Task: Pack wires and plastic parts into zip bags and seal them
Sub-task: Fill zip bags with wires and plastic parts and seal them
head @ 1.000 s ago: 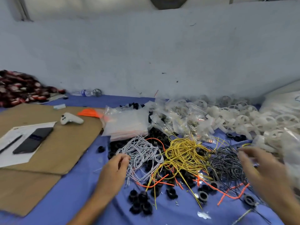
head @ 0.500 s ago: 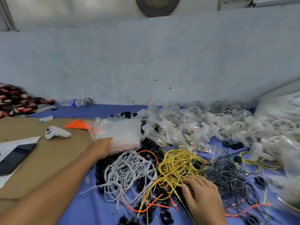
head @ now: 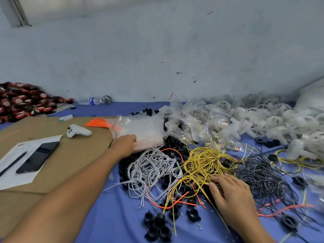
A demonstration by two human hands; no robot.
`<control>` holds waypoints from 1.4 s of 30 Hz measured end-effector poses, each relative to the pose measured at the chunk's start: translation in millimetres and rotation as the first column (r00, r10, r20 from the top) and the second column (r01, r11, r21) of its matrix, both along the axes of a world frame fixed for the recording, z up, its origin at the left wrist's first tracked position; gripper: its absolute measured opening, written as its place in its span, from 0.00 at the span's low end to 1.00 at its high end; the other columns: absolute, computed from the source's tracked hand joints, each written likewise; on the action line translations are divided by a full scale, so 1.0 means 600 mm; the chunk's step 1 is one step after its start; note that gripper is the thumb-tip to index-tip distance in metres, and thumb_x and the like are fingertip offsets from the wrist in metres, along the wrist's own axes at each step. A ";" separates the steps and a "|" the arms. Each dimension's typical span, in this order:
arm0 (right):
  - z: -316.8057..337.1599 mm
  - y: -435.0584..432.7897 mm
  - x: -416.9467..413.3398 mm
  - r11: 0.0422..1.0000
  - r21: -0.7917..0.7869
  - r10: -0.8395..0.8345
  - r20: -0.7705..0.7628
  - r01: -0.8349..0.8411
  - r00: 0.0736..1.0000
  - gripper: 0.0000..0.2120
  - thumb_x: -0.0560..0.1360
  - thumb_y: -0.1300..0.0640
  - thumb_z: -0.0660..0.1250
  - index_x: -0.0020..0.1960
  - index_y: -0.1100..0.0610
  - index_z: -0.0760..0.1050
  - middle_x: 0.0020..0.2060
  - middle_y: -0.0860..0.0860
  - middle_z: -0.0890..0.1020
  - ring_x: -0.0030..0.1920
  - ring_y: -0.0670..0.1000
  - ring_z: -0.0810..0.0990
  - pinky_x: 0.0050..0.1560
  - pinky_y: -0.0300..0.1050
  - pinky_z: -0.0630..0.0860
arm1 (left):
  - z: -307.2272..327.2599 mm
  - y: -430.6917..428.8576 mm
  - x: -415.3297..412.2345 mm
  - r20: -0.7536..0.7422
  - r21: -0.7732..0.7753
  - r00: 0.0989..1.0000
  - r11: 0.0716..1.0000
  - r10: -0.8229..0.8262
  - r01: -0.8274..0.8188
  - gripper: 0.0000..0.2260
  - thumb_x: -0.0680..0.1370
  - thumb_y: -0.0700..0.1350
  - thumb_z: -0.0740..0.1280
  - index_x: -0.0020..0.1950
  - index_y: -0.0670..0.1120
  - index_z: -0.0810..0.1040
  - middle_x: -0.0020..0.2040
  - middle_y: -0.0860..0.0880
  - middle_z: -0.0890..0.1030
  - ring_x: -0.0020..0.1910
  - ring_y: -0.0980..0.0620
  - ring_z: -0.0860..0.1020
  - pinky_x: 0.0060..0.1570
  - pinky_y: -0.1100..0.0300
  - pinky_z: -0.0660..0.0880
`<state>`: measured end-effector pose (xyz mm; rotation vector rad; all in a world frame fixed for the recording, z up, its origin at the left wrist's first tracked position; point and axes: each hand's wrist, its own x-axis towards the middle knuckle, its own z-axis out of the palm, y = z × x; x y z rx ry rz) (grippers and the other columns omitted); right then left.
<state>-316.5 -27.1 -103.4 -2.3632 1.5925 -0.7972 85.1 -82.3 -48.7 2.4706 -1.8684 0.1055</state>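
Note:
My left hand (head: 124, 144) reaches forward to a stack of clear zip bags (head: 145, 130), its fingers curled over the stack's near edge. My right hand (head: 229, 192) lies palm down on the near side of a tangle of yellow wires (head: 201, 163), fingers spread and touching them. A bundle of white wires (head: 150, 171) lies to the left of the yellow ones, and black wires (head: 263, 176) lie to the right. Black plastic parts (head: 157, 225) sit on the blue cloth (head: 112, 216) near me. Orange wires (head: 175, 202) lie among them.
Filled zip bags (head: 201, 125) and a heap of white plastic parts (head: 280, 123) lie at the back right. A cardboard sheet (head: 70, 155) on the left carries a phone (head: 37, 156), paper, a white controller (head: 78, 131) and orange pieces (head: 97, 123). A wall stands behind.
My left hand left the white wires and went forward to the bag stack. My right hand came in from the right onto the yellow wires. In the last half second both stayed put.

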 end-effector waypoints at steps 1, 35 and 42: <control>0.000 0.000 -0.001 1.000 0.001 0.002 0.003 -0.002 1.000 0.10 0.78 0.46 0.65 0.56 0.45 0.80 0.55 0.40 0.81 0.64 0.48 0.74 0.64 0.48 0.64 | -0.001 -0.001 -0.001 -0.051 0.011 0.999 1.000 0.007 -0.006 0.06 0.82 0.51 0.60 0.54 0.50 0.71 0.55 0.46 0.79 0.50 0.45 0.76 0.51 0.50 0.74; 0.028 0.015 0.017 0.951 0.074 0.193 0.618 -0.301 0.762 0.03 0.76 0.54 0.69 0.45 0.46 0.80 0.38 0.42 0.82 0.39 0.43 0.80 0.43 0.45 0.77 | 0.017 0.154 -0.335 -0.804 -0.192 0.561 0.979 -0.199 0.073 0.04 0.77 0.43 0.71 0.50 0.49 0.85 0.43 0.53 0.86 0.42 0.59 0.82 0.44 0.62 0.78; 0.031 0.016 0.020 0.878 0.250 0.043 0.809 -0.409 0.587 0.13 0.73 0.44 0.69 0.42 0.54 0.80 0.31 0.56 0.82 0.28 0.55 0.80 0.29 0.51 0.78 | 0.002 0.165 -0.392 -0.816 -0.220 0.542 0.975 -0.201 0.030 0.10 0.67 0.53 0.77 0.37 0.50 0.80 0.31 0.56 0.81 0.30 0.60 0.76 0.36 0.60 0.72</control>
